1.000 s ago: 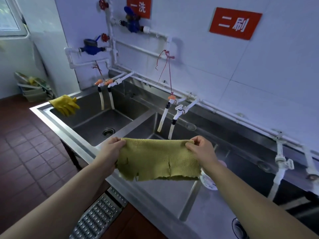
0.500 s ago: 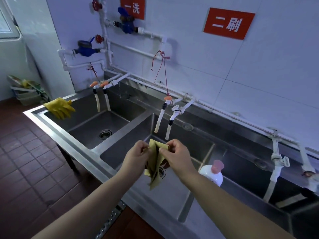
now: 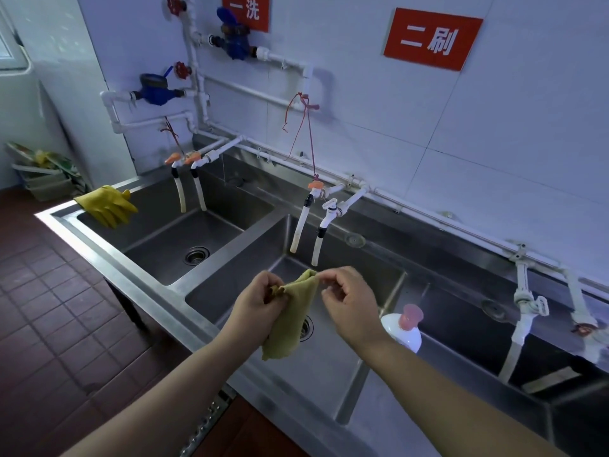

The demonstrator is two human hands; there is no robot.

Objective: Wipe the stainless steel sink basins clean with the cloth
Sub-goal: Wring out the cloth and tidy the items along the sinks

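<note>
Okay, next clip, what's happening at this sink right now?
A person stands at a steel sink unit with a yellow-green cloth held up over the middle basin. The left hand grips one bunched end and the right hand pinches the top corner, the rest hanging folded. The cloth touches no steel, so wiping has not begun. Yellow rubber gloves hang over the far-left rim, and a white pump bottle stands behind the right wrist.
</note>
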